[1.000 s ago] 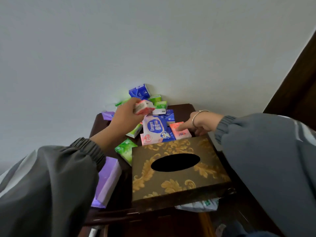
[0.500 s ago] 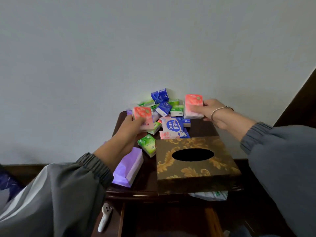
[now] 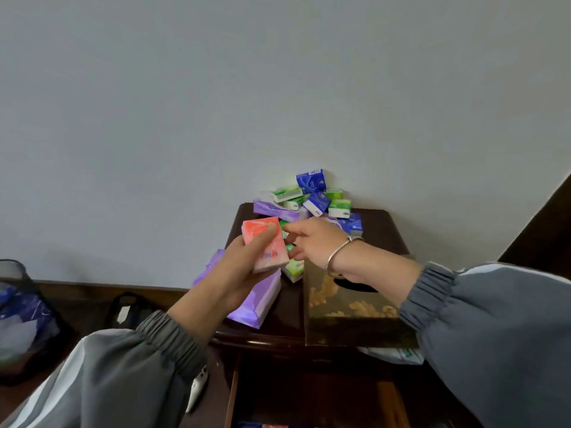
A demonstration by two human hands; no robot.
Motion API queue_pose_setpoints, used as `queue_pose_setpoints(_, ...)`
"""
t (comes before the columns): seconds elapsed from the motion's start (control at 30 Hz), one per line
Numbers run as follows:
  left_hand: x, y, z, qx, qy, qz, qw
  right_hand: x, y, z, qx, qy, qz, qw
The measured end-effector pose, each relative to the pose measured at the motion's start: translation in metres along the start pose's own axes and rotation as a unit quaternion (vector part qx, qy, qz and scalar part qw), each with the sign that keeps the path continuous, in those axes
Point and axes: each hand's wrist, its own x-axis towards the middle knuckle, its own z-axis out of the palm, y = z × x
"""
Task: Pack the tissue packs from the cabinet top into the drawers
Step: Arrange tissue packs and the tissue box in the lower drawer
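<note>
Left fingers (image 3: 268, 234) are curled round a pink pack (image 3: 275, 254), with the left hand (image 3: 238, 267) holding it tilted above the front left of the cabinet top (image 3: 383, 230). Right fingers (image 3: 290, 227) are loosely spread, their tips at the pack's right edge. The right hand (image 3: 318, 245) wears a bracelet (image 3: 340, 254).

A green pack (image 3: 293, 268) lies just below the right hand. A purple pack (image 3: 259, 301) lies under the left hand at the front edge. A pile (image 3: 312, 196) of blue, green and purple packs sits at the back of the top, against the wall.

A gold-patterned tissue box (image 3: 346, 307) stands front right, its top opening partly hidden by the right wrist and its contents not visible. Below, the drawer (image 3: 309, 396) is open, and blue and pink packs (image 3: 265, 425) show at the bottom edge of the view. A bin (image 3: 21, 304) stands far left.
</note>
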Motion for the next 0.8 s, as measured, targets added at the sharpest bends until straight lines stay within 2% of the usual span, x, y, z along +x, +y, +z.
queue_pose_setpoints(0.07,0.0,-0.002,-0.008,-0.014,0.052,0.024,0.998,0.005,0.011,-0.003,0.03,0.007,0.009,0.999)
queue_pose_setpoints(0.13,0.003,-0.003,-0.017,-0.009,0.091,0.05,0.995,0.012,0.027,-0.016,-0.006,0.038,0.01,0.999)
queue_pose_setpoints(0.27,0.019,-0.008,-0.027,0.004,0.109,0.081,0.991,0.046,0.066,-0.067,-0.115,0.158,0.036,0.98)
queue_pose_setpoints(0.4,0.041,-0.02,-0.035,0.012,0.141,0.086,0.986,0.095,0.1,-0.108,-0.102,0.243,0.085,0.961)
queue_pose_setpoints(0.5,0.053,-0.036,-0.042,-0.001,0.151,0.085,0.985,0.13,0.11,-0.117,-0.124,0.256,0.136,0.949)
queue_pose_setpoints(0.67,0.063,-0.051,-0.051,0.01,0.135,0.087,0.987,0.171,0.113,-0.109,-0.161,0.226,0.193,0.941)
queue_pose_setpoints(0.8,0.064,-0.056,-0.055,0.006,0.116,0.08,0.99,0.186,0.117,-0.097,-0.125,0.192,0.216,0.949)
